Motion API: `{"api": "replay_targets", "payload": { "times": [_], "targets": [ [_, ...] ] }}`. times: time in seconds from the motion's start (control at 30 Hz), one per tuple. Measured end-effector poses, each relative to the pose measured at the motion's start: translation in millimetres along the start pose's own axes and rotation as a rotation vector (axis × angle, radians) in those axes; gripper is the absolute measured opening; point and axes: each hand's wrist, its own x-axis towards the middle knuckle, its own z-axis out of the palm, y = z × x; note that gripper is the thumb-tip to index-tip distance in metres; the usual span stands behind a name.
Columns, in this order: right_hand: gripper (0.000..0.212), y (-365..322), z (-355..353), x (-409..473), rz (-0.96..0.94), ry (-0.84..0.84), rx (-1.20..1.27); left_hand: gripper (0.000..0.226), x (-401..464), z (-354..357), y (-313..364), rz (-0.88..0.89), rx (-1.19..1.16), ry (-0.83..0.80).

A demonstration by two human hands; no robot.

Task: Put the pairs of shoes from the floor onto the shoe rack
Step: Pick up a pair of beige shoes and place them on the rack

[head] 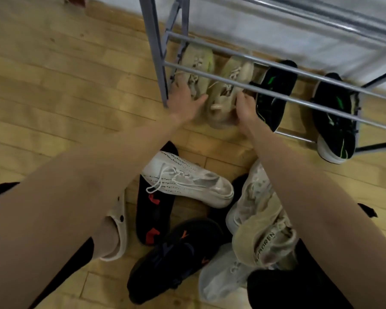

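A grey metal shoe rack (232, 82) stands against the wall. On its lowest tier lies a beige pair: the left beige shoe (197, 63) and the right beige shoe (230, 85). My left hand (185, 101) rests with spread fingers on the heel end of the left beige shoe. My right hand (246, 108) curls around the heel side of the right beige shoe. A black pair with green marks, one shoe (274, 90) and the other (334, 117), sits further right on the same tier.
Near my legs, loose shoes lie on the wooden floor: a white sneaker (187, 181), a black shoe with red marks (154, 208), a black shoe with orange marks (176, 253), a beige shoe (261, 230) and a pale grey shoe (223, 275). My foot wears a cream clog (118, 230).
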Motion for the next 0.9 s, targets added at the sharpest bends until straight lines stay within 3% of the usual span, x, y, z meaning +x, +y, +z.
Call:
{"api": "replay_targets", "payload": {
  "times": [0.13, 0.33, 0.6, 0.9],
  "targets": [
    [0.03, -8.9, -6.8, -13.7, -0.09, 0.038, -0.108, 0.056, -11.5, 0.5, 0.6, 0.018, 0.011, 0.006],
    [0.046, 18.1, -16.9, -78.1, -0.396, -0.022, -0.555, 0.043, -68.9, -5.6, -26.4, -0.083, -0.031, 0.067],
    [0.044, 41.8, -58.6, -173.5, -0.471, -0.124, -0.801, 0.033, -156.3, -20.4, -37.6, -0.105, -0.09, -0.035],
    [0.045, 66.3, -131.0, -230.2, -0.429, -0.001, -0.859, 0.013, -220.3, -26.6, -14.6, -0.003, -0.074, -0.363]
  ]
}}
